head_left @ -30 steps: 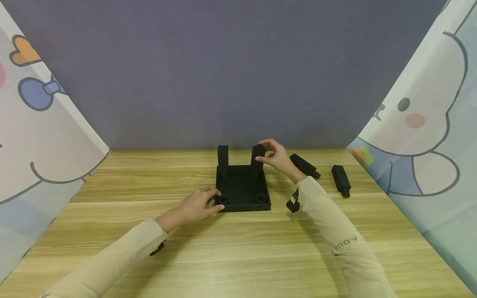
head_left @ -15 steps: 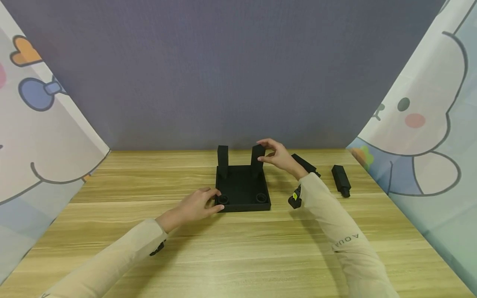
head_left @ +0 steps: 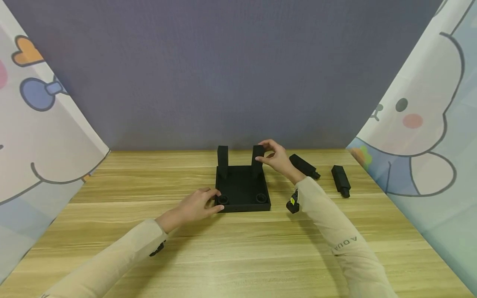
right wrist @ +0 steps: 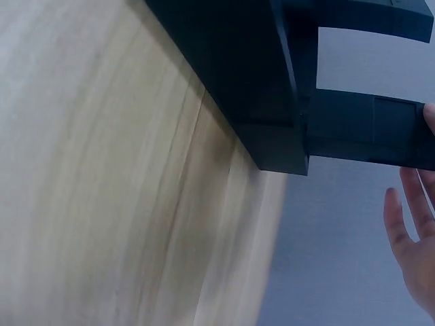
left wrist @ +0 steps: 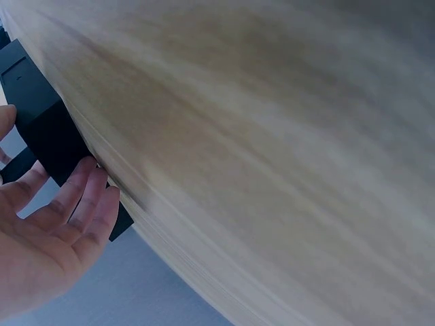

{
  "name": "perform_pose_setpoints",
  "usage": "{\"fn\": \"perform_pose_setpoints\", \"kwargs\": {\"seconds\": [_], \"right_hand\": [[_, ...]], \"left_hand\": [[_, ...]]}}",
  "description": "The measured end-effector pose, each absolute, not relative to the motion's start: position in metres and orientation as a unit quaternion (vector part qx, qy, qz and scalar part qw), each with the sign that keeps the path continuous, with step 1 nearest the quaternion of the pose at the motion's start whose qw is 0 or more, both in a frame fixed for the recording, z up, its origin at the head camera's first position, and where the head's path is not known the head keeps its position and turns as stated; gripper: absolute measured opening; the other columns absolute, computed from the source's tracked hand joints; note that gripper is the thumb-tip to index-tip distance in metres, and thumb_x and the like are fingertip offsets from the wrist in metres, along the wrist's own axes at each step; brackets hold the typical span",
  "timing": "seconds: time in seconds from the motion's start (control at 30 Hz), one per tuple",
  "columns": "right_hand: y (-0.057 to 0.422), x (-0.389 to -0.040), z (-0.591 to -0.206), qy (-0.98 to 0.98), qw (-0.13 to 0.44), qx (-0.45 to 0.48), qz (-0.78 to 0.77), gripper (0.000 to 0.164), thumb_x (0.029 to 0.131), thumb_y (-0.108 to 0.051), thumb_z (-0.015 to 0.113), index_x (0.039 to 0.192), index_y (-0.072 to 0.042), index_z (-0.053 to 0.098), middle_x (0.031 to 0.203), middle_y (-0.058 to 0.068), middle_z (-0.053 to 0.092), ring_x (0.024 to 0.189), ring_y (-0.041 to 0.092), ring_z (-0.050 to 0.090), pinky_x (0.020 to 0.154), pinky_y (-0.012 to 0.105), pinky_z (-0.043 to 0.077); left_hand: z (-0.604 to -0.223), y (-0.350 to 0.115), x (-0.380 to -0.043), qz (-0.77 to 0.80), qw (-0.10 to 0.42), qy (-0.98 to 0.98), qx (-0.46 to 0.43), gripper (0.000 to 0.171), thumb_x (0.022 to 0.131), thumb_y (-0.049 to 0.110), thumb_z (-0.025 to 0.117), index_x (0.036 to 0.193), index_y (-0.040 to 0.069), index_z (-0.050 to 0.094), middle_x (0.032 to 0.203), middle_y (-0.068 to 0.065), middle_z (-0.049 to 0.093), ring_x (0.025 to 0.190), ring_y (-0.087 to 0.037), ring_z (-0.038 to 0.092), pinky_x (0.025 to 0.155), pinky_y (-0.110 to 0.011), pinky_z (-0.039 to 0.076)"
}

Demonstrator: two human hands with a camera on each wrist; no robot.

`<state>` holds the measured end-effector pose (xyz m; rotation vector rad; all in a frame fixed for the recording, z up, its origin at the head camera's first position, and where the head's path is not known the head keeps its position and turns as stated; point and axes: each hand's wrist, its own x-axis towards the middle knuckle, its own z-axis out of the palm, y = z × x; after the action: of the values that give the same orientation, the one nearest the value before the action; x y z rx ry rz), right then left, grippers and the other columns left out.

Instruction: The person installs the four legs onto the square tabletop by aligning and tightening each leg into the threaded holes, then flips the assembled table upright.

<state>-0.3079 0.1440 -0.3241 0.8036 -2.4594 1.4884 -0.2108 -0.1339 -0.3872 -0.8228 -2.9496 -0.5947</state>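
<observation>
A black square base (head_left: 241,188) with a low rim lies on the table. Two square black legs rise from its rear corners, the left leg (head_left: 222,159) and the right leg (head_left: 257,153). Round sockets (head_left: 261,198) show at the front corners. My left hand (head_left: 195,205) grips the base's front left corner, thumb at the front and fingers along the side, as the left wrist view shows on the base wall (left wrist: 51,132). With thumb and fingers, my right hand (head_left: 277,159) pinches the right leg near its top; in the right wrist view that leg (right wrist: 353,125) meets the base.
Right of the base, two more black legs lie on the wooden table (head_left: 223,256): one loose leg (head_left: 302,165) behind the right forearm, another loose leg (head_left: 340,181) farther right. A grey panel (head_left: 238,74) stands along the back edge, with printed cloth at both sides.
The right leg has turned slightly and its front face now looks squarer to the base. My right hand shifted a little right, then back left. My left hand stays put.
</observation>
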Motion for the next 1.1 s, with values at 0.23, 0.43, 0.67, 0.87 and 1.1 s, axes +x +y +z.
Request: {"fn": "perform_pose_setpoints", "kwargs": {"seconds": [0.23,0.43,0.67,0.87,1.1], "right_hand": [[0.147,-0.307,-0.318,-0.837,0.045,0.269,0.474,0.047,0.081,-0.005,0.068,0.123,0.002,0.047,0.117,0.024,0.050,0.107,0.038,0.049,0.087,0.052,0.043],[0.152,-0.315,-0.321,-0.838,0.038,0.286,0.463,0.046,0.082,-0.006,0.067,0.123,0.003,0.049,0.115,0.023,0.052,0.104,0.036,0.051,0.085,0.051,0.046],[0.147,-0.306,-0.319,-0.834,0.064,0.266,0.479,0.041,0.081,-0.002,0.067,0.118,0.007,0.051,0.108,0.027,0.056,0.100,0.040,0.054,0.079,0.051,0.046],[0.146,-0.308,-0.322,-0.831,0.074,0.262,0.485,0.040,0.080,0.000,0.067,0.117,0.007,0.052,0.107,0.027,0.056,0.100,0.042,0.054,0.077,0.052,0.046],[0.152,-0.329,-0.340,-0.835,0.074,0.260,0.480,0.041,0.080,-0.010,0.070,0.117,-0.004,0.053,0.107,0.018,0.058,0.099,0.031,0.056,0.077,0.048,0.047]], "left_hand": [[-0.387,-0.134,-0.211,-0.189,0.011,-0.945,-0.265,0.042,0.085,0.043,0.061,0.115,0.014,0.058,0.096,-0.004,0.061,0.076,-0.009,0.057,0.057,-0.021,0.044],[-0.388,-0.134,-0.211,-0.187,0.012,-0.946,-0.266,0.041,0.085,0.043,0.061,0.115,0.014,0.058,0.095,-0.004,0.061,0.075,-0.008,0.056,0.056,-0.021,0.043],[-0.387,-0.134,-0.211,-0.192,0.015,-0.944,-0.270,0.040,0.085,0.042,0.061,0.114,0.013,0.058,0.094,-0.004,0.061,0.075,-0.010,0.056,0.058,-0.022,0.044],[-0.386,-0.134,-0.212,-0.192,0.014,-0.944,-0.268,0.041,0.085,0.042,0.061,0.114,0.013,0.058,0.094,-0.004,0.061,0.074,-0.010,0.055,0.058,-0.023,0.044],[-0.385,-0.134,-0.213,-0.190,0.013,-0.944,-0.270,0.040,0.085,0.041,0.061,0.114,0.012,0.058,0.093,-0.003,0.060,0.072,-0.008,0.053,0.056,-0.021,0.043]]}}
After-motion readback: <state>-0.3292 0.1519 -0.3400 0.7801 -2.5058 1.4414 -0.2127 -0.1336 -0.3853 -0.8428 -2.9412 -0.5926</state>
